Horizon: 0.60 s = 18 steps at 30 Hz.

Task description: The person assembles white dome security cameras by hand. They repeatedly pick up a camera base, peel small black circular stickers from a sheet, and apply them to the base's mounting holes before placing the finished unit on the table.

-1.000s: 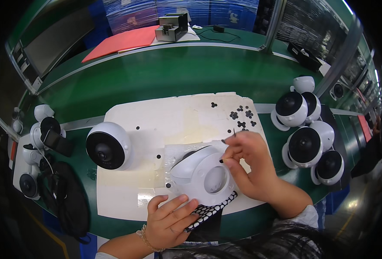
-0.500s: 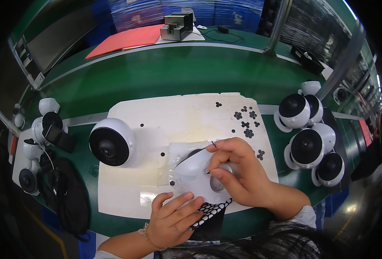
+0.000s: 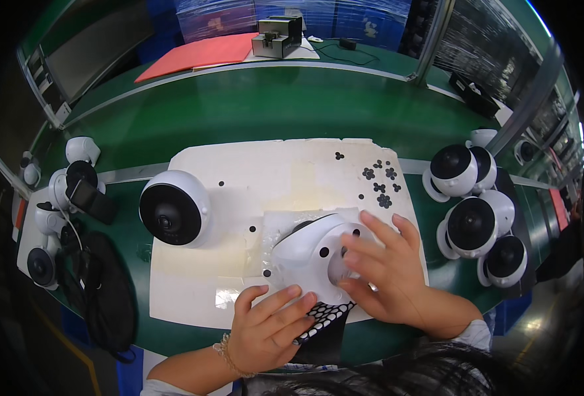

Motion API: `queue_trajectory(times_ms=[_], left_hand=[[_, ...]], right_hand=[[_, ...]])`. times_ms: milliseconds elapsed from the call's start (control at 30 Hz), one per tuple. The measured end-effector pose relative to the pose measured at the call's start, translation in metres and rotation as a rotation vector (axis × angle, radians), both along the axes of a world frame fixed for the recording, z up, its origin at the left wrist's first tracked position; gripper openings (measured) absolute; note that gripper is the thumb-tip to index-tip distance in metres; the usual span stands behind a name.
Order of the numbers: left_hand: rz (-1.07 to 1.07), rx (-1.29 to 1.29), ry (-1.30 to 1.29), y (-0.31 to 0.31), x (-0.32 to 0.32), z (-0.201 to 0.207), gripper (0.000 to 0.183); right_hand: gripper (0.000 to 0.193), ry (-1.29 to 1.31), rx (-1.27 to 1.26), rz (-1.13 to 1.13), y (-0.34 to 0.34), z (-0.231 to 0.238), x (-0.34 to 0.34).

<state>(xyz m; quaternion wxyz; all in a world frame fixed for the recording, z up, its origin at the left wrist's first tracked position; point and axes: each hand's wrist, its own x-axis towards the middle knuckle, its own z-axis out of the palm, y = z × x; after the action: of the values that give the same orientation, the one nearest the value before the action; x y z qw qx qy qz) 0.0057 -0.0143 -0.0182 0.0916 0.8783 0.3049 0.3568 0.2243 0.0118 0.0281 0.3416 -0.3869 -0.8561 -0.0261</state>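
A white camera housing (image 3: 298, 257) lies tilted on the white board, its black front partly turned away. Small black round pads (image 3: 324, 252) show on its white shell. Against its near edge, my left hand (image 3: 271, 328) rests with fingers stretched out, beside a black sheet with white round spots (image 3: 329, 318) that is partly covered. Over the housing's right side is my right hand (image 3: 389, 274), fingers apart and slightly blurred; I see nothing held in it. It hides part of a round recess in the shell.
The white board (image 3: 239, 165) carries loose black pads (image 3: 384, 200) at its far right. A finished-looking white camera (image 3: 173, 208) stands at left. More cameras (image 3: 471, 227) cluster at right and others (image 3: 80, 150) at left, near a black bag (image 3: 105, 294). A metal box (image 3: 277, 38) sits at the back.
My right hand has opened from a pinch and shifted slightly right, off the shell. Black pads on the housing are now uncovered. The left hand stays at the near edge; the view has shifted slightly.
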Motion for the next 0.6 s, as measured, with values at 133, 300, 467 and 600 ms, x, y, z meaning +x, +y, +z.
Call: queue_trajectory(times_ms=[133,300,467,600], left_hand=[[0.013,0.029,-0.026,0.001,0.002,-0.001,0.017],[0.037,0.054,-0.036,0.002,0.005,-0.001,0.014],[0.041,0.066,-0.045,0.003,0.006,-0.001,0.015],[0.048,0.077,-0.052,0.003,0.006,-0.001,0.015]], right_hand=[[0.012,0.270,-0.223,0.084,-0.011,-0.016,0.012],[0.007,0.272,-0.402,0.123,-0.013,-0.019,0.005],[0.007,0.264,-0.363,0.113,-0.014,-0.019,0.004],[0.012,0.139,-0.110,0.048,-0.017,-0.027,0.006]])
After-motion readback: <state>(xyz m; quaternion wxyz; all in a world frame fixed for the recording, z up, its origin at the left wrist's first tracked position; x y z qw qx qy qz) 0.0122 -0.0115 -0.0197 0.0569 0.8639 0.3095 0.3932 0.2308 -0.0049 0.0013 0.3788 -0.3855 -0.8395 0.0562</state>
